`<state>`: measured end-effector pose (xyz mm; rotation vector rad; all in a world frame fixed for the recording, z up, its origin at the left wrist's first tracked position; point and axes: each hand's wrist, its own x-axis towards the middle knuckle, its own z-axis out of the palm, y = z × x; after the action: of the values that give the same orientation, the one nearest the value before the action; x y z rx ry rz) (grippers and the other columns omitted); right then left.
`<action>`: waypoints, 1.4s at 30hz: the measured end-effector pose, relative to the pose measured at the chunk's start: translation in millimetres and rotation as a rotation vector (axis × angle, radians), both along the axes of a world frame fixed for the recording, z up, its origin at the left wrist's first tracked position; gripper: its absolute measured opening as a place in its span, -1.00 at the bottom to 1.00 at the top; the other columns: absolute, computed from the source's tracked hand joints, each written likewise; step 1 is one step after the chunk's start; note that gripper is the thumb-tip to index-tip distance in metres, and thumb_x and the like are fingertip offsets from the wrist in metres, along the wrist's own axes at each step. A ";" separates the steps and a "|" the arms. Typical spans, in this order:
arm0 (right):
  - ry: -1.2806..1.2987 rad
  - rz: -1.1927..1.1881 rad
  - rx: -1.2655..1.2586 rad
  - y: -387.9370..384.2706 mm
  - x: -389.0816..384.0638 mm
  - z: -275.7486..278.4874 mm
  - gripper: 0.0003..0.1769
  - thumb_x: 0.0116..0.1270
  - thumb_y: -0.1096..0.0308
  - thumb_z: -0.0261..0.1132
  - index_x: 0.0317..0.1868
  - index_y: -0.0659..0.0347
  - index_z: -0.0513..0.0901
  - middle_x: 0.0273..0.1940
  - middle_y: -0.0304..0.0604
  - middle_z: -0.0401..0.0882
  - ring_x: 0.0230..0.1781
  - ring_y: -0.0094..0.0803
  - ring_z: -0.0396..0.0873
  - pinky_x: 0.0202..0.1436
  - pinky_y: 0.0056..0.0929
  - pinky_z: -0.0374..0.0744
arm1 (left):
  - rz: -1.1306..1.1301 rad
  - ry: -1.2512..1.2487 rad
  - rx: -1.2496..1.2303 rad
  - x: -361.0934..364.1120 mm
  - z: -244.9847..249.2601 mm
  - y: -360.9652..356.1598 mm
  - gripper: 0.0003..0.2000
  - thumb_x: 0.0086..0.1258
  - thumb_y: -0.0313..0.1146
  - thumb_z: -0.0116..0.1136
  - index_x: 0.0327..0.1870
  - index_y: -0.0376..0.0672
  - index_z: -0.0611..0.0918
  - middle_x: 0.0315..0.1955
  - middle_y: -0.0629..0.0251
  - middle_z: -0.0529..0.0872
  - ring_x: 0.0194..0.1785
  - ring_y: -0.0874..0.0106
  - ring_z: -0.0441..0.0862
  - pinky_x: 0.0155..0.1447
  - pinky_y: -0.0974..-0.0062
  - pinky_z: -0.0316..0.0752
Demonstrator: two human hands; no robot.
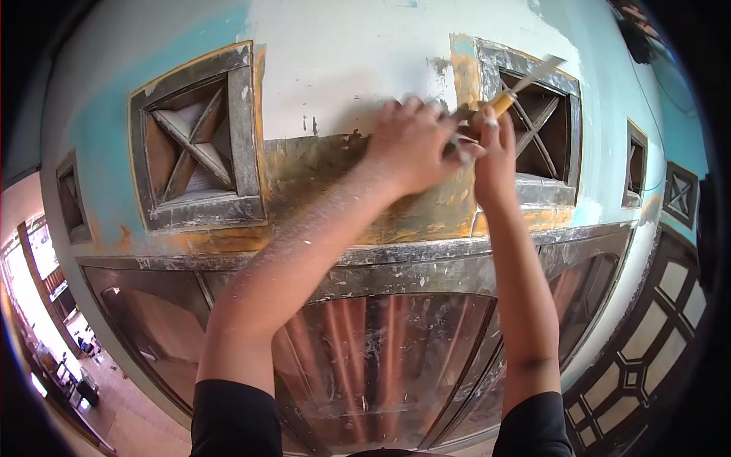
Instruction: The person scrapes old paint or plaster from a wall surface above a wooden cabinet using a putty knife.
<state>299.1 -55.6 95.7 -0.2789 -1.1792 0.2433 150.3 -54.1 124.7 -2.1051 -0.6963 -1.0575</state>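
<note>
My right hand (496, 156) is raised to the wall and closed around the yellow handle of a putty knife (504, 100). Its thin metal blade points up and right, across the right-hand vent. Beside it, my left hand (411, 145) is up against the wall with curled fingers, slightly blurred; its thumb reaches toward my right hand. Something small and dark shows between the two hands, but I cannot make it out. Behind them is a wall patch (312, 171), brown and rough below, smooth white above. Pale dust speckles my left forearm.
Wooden vents with crossed slats, a left one (194, 141) and a right one (537, 126), flank the patch. Below runs a worn wooden frame (396, 263) with glass panes (373, 358). A panelled door (647, 343) stands at the right; a bright opening (38, 251) is at the left.
</note>
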 end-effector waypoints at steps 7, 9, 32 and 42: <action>-0.216 -0.864 0.106 7.8 52.0 35.5 -0.67 0.61 0.14 0.19 0.16 0.18 0.49 -0.27 0.05 0.74 -0.32 -0.10 0.72 -0.22 -0.14 0.59 | 0.401 -0.144 0.402 -42.3 14.4 53.7 -0.35 0.56 0.24 -0.06 0.64 0.42 0.25 0.67 0.32 0.13 0.73 0.12 -0.04 0.67 -0.36 -0.23; -0.306 -1.052 -0.005 0.9 47.1 36.3 -0.65 0.54 0.13 0.21 0.17 0.12 0.51 -0.30 0.17 0.73 -0.26 0.17 0.71 -0.16 0.06 0.59 | 0.363 -0.158 0.408 -42.1 14.5 55.4 -0.34 0.54 0.22 -0.01 0.64 0.40 0.25 0.66 0.32 0.14 0.73 0.13 -0.04 0.66 -0.37 -0.21; -0.385 -1.342 0.140 0.6 43.4 215.2 -0.66 0.35 0.13 0.28 0.04 0.11 0.63 -0.19 0.24 0.75 -0.10 0.26 0.71 -0.04 0.15 0.64 | 0.325 -0.138 0.404 -43.5 10.4 56.3 -0.32 0.51 0.12 0.09 0.64 0.29 0.29 0.65 0.25 0.13 0.72 0.11 -0.03 0.65 -0.38 -0.15; -0.398 -1.408 0.128 9.6 75.3 153.2 -0.62 0.42 -0.05 0.28 0.08 -0.03 0.61 -0.35 0.08 0.76 -0.24 0.15 0.76 -0.17 0.06 0.66 | 0.299 -0.119 0.377 -48.3 3.1 56.1 -0.32 0.51 0.13 0.09 0.64 0.31 0.27 0.66 0.25 0.13 0.73 0.10 -0.05 0.68 -0.32 -0.20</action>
<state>374.4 -46.1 248.9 -0.9915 -1.1219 -1.1541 102.0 2.0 127.8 -1.5733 -0.7726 -1.0569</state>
